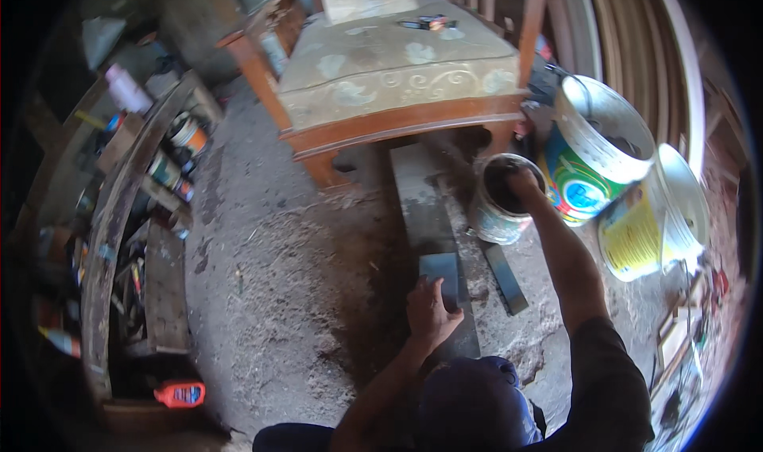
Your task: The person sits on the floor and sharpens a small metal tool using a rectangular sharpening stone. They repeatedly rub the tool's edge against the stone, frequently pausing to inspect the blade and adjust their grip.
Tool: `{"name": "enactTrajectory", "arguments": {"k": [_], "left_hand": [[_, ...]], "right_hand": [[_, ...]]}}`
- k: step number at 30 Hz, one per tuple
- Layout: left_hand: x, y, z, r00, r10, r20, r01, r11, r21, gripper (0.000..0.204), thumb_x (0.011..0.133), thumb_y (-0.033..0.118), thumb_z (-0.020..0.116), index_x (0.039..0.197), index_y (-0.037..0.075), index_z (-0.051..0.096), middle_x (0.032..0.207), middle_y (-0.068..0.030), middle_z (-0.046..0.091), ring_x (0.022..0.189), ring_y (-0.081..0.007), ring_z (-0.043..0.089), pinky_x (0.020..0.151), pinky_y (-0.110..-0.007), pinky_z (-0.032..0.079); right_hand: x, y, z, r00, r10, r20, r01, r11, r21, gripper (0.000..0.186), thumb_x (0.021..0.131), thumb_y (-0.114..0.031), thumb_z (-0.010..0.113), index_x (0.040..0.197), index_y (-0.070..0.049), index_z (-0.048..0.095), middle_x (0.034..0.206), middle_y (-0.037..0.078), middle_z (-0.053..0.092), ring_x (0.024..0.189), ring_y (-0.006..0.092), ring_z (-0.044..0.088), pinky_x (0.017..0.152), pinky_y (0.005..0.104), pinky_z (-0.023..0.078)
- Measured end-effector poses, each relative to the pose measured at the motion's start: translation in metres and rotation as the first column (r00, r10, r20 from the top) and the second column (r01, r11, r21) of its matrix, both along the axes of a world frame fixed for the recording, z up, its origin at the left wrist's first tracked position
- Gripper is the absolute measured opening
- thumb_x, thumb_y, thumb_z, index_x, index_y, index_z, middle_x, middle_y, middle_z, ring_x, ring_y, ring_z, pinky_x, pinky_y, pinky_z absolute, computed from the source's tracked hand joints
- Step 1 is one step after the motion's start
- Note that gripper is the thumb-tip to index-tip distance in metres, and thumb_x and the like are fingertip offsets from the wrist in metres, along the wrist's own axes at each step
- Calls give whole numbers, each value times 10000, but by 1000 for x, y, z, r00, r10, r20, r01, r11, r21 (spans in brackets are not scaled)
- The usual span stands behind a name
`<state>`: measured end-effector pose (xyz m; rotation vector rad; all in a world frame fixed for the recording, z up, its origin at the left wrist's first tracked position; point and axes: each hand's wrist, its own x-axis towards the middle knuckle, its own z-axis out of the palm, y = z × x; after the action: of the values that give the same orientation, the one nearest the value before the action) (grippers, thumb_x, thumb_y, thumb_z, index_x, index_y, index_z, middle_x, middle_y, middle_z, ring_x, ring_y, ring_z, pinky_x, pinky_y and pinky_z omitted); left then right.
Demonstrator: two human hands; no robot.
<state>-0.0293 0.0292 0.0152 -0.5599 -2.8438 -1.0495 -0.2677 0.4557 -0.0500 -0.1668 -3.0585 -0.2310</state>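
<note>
My left hand (431,313) grips the near end of a flat grey rectangular block (439,268), which looks like a sharpening stone. The block rests on a long dark board (416,195) that runs from near my body to beneath the wooden sofa. My right arm stretches forward, and my right hand (521,183) reaches down into the mouth of a small dirty bucket (499,226). The bucket's rim and dark inside hide its fingers. Between board and bucket, a second narrow, flat bar (505,280) lies on the floor.
Ahead stands a wooden sofa (397,121) with a patterned cushion and a small tool (429,23) on it. Two large buckets (608,126) (636,249) stand at right. A cluttered wooden shelf (102,261) lines the left, with a red bottle (180,393) at its near end.
</note>
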Motion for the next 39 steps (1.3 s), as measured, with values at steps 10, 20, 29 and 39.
{"name": "enactTrajectory", "arguments": {"k": [10,20,29,39], "left_hand": [[-60,-225,134,571,-347,744,-580,470,665,555,777,411,710,1232,137,547,1206,-94,533,1096,-210,505,845,-423,420],[110,-469,296,871,480,104,-112,-12,994,674,735,386,708,1322,95,552,1303,-130,590,1181,-325,570,963,-493,459],[191,-724,318,503,864,-22,285,-142,948,507,925,405,425,1318,92,498,1364,-133,491,1232,-340,486,963,-598,460],[293,-955,218,59,948,311,-470,-249,847,470,959,359,446,1264,23,567,1274,-200,579,1170,-347,559,1006,-505,457]], "right_hand": [[-35,44,-90,935,294,-197,-342,894,-289,388,1022,-228,443,1318,7,533,1202,148,592,1067,282,588,944,409,469],[3,5,22,678,366,-638,-565,814,-134,356,941,-191,559,1235,4,606,1115,180,658,1015,246,610,881,378,491],[122,-150,149,840,141,-524,-478,651,-590,393,966,-232,526,1296,-29,589,1103,116,681,805,138,572,697,293,455],[227,-223,183,987,-159,-22,-52,-187,-981,257,960,-326,546,1032,-85,597,750,58,598,651,171,617,599,331,541]]}}
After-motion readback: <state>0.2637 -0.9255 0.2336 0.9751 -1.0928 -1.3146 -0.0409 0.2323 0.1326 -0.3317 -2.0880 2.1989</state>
